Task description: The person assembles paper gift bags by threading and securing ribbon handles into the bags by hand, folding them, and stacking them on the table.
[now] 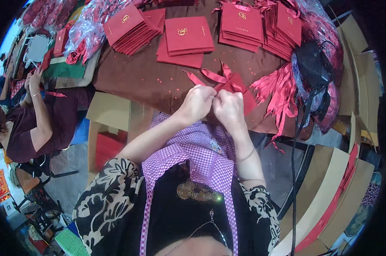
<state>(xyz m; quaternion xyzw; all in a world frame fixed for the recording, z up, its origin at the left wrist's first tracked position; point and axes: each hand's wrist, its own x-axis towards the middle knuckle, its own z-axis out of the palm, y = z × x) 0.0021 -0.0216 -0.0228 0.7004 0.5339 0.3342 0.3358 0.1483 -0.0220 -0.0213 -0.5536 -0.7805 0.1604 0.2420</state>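
At the table's near edge, my left hand (197, 102) and my right hand (229, 109) meet with knuckles almost touching. Both are closed in a pinch on red satin ribbon (215, 76), whose loose ends stick out beyond the fingers. Under and beside the right hand lies a flat red paper bag (247, 99), partly covered by that hand. What exactly sits between the fingertips is hidden.
Stacks of red bags (189, 36) with gold print line the brown tablecloth (133, 72). Loose red ribbons (278, 91) hang over the right edge, near a black device (312, 64) with a cable. An open cardboard box (110, 112) stands left; another person (35, 115) works beyond.
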